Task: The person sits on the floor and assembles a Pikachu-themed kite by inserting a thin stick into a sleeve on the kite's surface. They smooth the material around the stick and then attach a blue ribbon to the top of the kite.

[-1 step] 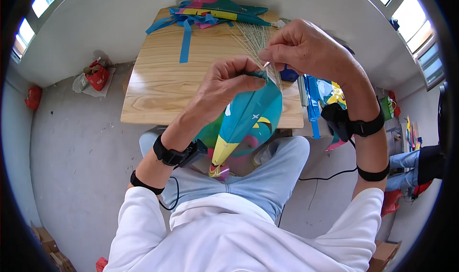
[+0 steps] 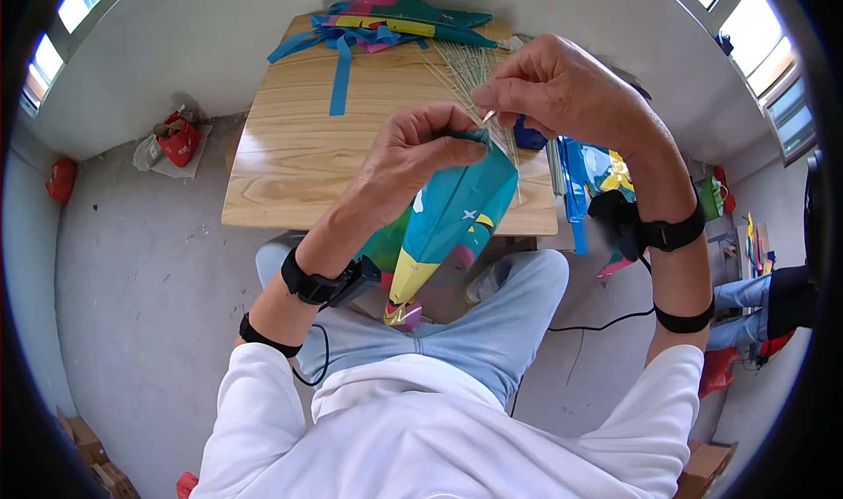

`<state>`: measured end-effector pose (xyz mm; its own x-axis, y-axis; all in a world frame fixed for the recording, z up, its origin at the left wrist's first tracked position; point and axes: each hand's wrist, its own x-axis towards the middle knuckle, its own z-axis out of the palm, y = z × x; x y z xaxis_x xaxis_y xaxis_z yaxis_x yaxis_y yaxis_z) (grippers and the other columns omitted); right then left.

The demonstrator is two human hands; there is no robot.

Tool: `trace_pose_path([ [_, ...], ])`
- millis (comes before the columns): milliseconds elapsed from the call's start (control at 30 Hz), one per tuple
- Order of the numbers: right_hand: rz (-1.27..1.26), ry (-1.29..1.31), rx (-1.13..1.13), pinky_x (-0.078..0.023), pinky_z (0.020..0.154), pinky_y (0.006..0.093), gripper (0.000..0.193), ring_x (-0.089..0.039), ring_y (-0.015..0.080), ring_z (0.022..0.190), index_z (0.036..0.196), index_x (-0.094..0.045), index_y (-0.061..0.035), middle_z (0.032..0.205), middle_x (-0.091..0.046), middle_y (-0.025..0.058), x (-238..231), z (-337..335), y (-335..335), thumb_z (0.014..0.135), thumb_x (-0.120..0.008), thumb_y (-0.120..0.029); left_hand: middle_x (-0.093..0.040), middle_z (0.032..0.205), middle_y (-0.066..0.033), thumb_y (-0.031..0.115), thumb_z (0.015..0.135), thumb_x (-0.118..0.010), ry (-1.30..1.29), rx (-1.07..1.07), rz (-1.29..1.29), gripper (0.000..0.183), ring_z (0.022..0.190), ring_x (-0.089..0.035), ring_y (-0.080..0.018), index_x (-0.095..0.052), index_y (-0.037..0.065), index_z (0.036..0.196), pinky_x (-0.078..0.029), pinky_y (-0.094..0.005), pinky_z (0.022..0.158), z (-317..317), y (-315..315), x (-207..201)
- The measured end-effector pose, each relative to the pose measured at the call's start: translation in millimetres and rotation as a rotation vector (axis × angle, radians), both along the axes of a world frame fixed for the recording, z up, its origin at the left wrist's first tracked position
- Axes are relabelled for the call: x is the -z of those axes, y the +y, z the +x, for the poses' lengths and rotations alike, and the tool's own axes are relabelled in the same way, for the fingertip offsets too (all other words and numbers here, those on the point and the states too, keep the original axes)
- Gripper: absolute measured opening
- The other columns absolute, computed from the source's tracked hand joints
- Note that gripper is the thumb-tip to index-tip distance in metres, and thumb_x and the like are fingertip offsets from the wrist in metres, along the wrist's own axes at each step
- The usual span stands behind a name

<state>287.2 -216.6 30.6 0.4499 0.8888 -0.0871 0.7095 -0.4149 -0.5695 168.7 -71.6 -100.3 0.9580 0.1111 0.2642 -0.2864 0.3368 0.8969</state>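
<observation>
A glossy printed kite sheet (image 2: 457, 209), teal with a yellow band and a pink tip, hangs over my lap in front of the table. At its upper corner my left hand (image 2: 395, 157) pinches the folded edge between thumb and fingers. Just above and to the right, my right hand (image 2: 558, 91) is closed in a pinch, with a small shiny whitish piece (image 2: 489, 115) at its fingertips, too small to name. Behind the hands, several thin pale rods (image 2: 465, 64) lie in a loose bundle on the wooden table (image 2: 299, 157).
Printed sheets (image 2: 395, 21) with blue strips lie heaped at the table's far edge. Right of my hands are a dark blue object (image 2: 529, 136), partly hidden, and more shiny sheets (image 2: 606, 170). A red bag (image 2: 180, 139) stands on the left floor. Another person's legs (image 2: 742, 310) show far right.
My right hand has shifted slightly left and down. The kite sheet's right side has drawn in a little. My left hand holds its place.
</observation>
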Motion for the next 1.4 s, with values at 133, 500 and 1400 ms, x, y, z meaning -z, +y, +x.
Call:
trace_pose_path([
  [133,0.022,0.077,0.024,-0.047,0.054,0.0196,0.026,-0.060,0.0066,0.055,0.099,-0.077,-0.0003,0.067,-0.066,0.0044,1.6,0.4,0.1,0.095,-0.071,-0.025,-0.071,0.094,-0.0043,0.002,0.090,-0.074,-0.002,0.018,-0.063,0.016,0.086,-0.069,-0.0082,-0.069,0.002,0.105,-0.056,-0.0222,0.080,-0.6,10.0,1.8],
  [500,0.406,0.232,-0.062,-0.056,0.070,0.0248,0.042,-0.068,0.0106,0.075,0.116,-0.072,0.0011,0.096,-0.072,0.0074,21.7,16.9,-12.0,0.075,-0.078,-0.003,-0.071,0.092,-0.0040,0.002,0.089,-0.074,0.001,0.074,0.026,0.014,0.084,-0.069,-0.0087,-0.069,0.003,0.102,-0.056,-0.0218,0.078,-2.5,19.1,3.2],
  [1400,0.755,0.068,0.211,-0.050,0.060,0.0240,0.009,-0.062,0.0109,0.067,0.092,-0.074,0.0019,0.081,-0.070,0.0064,52.7,-17.0,-20.5,0.085,-0.073,-0.003,-0.067,0.086,-0.0003,0.003,0.084,-0.080,-0.024,-0.093,0.028,0.021,0.079,-0.063,-0.0054,-0.063,0.005,0.097,-0.051,-0.0197,0.072,-15.5,4.6,-3.9],
])
